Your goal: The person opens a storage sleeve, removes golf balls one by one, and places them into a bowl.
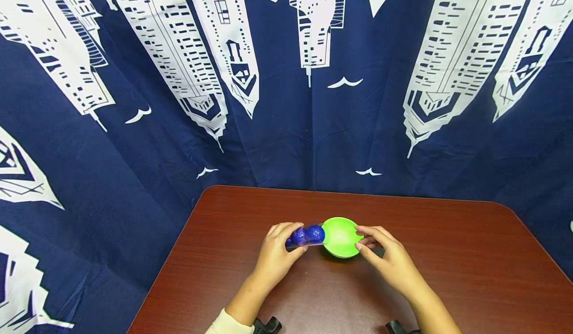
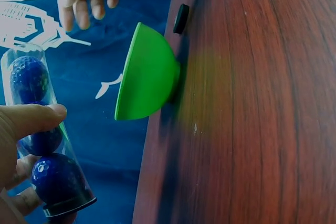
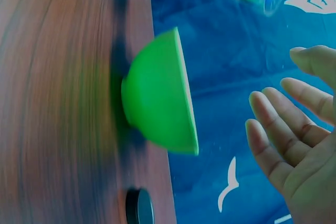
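Observation:
My left hand (image 1: 274,255) grips a clear tube (image 2: 23,50) between thumb and fingers. Blue dimpled balls, which look like golf balls (image 1: 315,234), sit in a row inside it. In the head view the tube lies nearly level, and its right end reaches the left rim of a bright green bowl (image 1: 341,239). The bowl stands upright on the table. Beyond its right rim is my right hand (image 1: 393,260), fingers spread and relaxed, holding nothing. In the right wrist view this hand is apart from the bowl. A black round cap (image 3: 139,206) lies on the table near the bowl.
The reddish-brown wooden table (image 1: 268,202) has rounded far corners. Behind and left of it hangs a dark blue cloth (image 1: 286,140) printed with white buildings and birds. Black wrist devices (image 1: 267,325) show at the bottom of the head view.

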Demonstrator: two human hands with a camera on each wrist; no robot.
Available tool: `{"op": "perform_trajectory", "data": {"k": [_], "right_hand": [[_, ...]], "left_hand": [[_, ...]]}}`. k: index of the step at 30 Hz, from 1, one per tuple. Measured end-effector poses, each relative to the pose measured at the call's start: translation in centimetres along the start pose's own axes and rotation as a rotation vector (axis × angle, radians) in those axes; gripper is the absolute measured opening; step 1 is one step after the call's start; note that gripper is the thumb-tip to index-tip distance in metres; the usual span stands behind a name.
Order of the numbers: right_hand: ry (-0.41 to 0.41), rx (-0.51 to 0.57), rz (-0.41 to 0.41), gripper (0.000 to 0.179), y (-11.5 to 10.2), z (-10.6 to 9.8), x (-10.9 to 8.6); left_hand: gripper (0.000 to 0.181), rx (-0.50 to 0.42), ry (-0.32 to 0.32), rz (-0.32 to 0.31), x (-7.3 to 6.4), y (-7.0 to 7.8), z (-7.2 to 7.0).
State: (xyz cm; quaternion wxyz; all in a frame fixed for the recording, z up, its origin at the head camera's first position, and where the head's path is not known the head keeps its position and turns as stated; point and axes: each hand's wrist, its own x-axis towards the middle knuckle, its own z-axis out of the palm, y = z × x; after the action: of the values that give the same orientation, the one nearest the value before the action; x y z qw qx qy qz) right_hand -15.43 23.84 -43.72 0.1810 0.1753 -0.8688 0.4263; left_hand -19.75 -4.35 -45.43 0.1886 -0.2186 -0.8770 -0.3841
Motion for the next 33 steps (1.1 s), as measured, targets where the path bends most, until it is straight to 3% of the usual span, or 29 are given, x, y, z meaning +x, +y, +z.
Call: {"op": "perform_trajectory", "data": {"k": [5, 9, 17, 33], "right_hand": [[-0.04, 0.093, -0.023, 0.04, -1.1, 1.0, 0.1], [-0.069, 0.162, -0.021, 0.041, -1.5, 1.8, 0.0], [-0.046, 0.238, -0.055, 0.043, -1.6, 3.0, 0.0], [-0.102, 0.326, 0.019, 0.042, -1.4, 3.9, -0.2]], "left_hand": [[0.051, 0.034, -0.009, 0.014, -0.1, 0.3, 0.1], [0.053, 0.089, 0.004, 0.06, -0.2, 0.5, 0.1], [0.054, 0.205, 0.024, 0.15, -0.4, 1.0, 0.1], [0.056, 0.351, -0.011, 0.21, -0.4, 1.5, -0.3]]}}
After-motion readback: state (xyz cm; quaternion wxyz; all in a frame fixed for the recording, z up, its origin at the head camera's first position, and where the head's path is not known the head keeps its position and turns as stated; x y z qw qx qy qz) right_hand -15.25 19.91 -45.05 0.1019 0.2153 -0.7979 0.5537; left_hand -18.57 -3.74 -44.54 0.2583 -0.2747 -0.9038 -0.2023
